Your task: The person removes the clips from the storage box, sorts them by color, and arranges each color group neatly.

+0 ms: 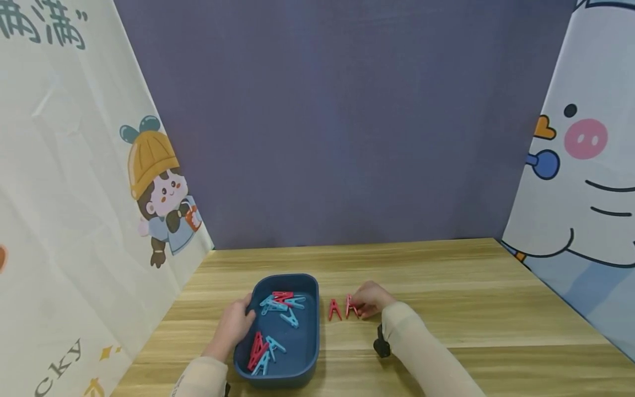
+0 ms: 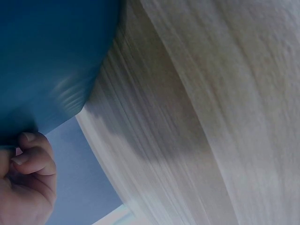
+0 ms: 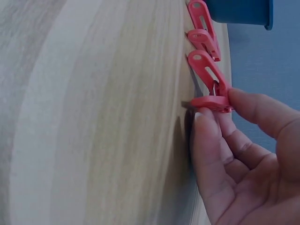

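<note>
A dark blue plastic bin [image 1: 295, 380] stands on the table, holding several red and light blue clothespins [image 1: 290, 318]. My left hand [image 1: 234, 325] grips the bin's left rim, fingers curled over the edge; the left wrist view shows the bin's blue wall [image 2: 51, 56] beside the curled fingers [image 2: 37, 161]. Right of the bin, my right hand [image 1: 371, 300] pinches a red clothespin [image 3: 206, 70] between thumb and fingers, its legs touching the table. A second red clothespin [image 1: 334, 310] stands just left of it, between that hand and the bin.
The wooden table [image 1: 471, 309] stretches to both sides. A grey-blue cloth [image 1: 322, 121] hangs behind it. Printed sheets with cartoon figures flank the table: a white one [image 1: 64, 193] at left and a duck-like picture [image 1: 585, 220] at right.
</note>
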